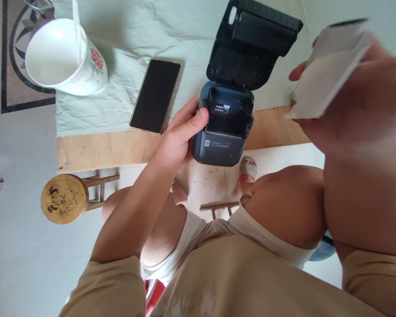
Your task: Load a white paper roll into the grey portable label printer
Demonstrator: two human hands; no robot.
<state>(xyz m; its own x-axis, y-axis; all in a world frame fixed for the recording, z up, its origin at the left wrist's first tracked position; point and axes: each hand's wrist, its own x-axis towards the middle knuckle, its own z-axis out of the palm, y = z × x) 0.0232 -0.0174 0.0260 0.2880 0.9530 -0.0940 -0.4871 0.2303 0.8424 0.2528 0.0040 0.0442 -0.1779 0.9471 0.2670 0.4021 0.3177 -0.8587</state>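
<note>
A dark blue portable label printer (222,145) is gripped along its left side by my left hand (185,134), the thumb lying on the rim. Its black lid (247,44) is swung wide open, and the paper compartment shows a small printed sticker (222,108) inside with no roll in it. Off to the right and raised toward the camera, my right hand (366,92) is closed around a piece of white paper (326,72), blurred by motion. Whether that paper is a roll or a folded strip I cannot tell. The two hands are well apart.
A smartphone (156,96) with a dark screen lies on the pale green cloth (125,26) left of the printer. Farther left stands a white flowered bucket (95,75). The wooden table edge (119,149) runs in front, and a round stool (64,198) stands below.
</note>
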